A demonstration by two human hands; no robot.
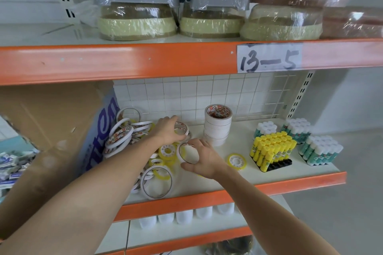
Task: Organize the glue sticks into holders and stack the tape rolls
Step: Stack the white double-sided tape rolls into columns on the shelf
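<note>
- Orange-edged shelving fills your head view; you work on the white middle shelf (244, 174), backed by a white wire grid (207, 93), with a brown cardboard box (51, 122) at the left end.
- Your left hand (169, 130) reaches into the loose pile of thin tape rolls (122, 136), its fingers curled round a narrow white roll (182, 128) at the back of the shelf.
- Your right hand (202, 158) grips a wider white tape ring (187, 152) by its rim, thumb low at the near side and fingers over the top.
- Behind and to the right of that hand stands the neat stack of white tape rolls (217, 125), just beside your fingers.
- One small yellow roll (237, 160) lies flat and alone, between your right hand and the yellow glue sticks (271, 148).
- Those yellow sticks stand in a black holder (279, 164); the green-and-white glue sticks (320, 151) sit in blocks further right, already sorted by the look of it.
- Judging by their build, the rings are light, stiff and hollow; pinch across the rim, since smooth sides could slip and a tilted roll may roll away.
- Lay each roll flat and centred, because the stack looks likely to lean.
</note>
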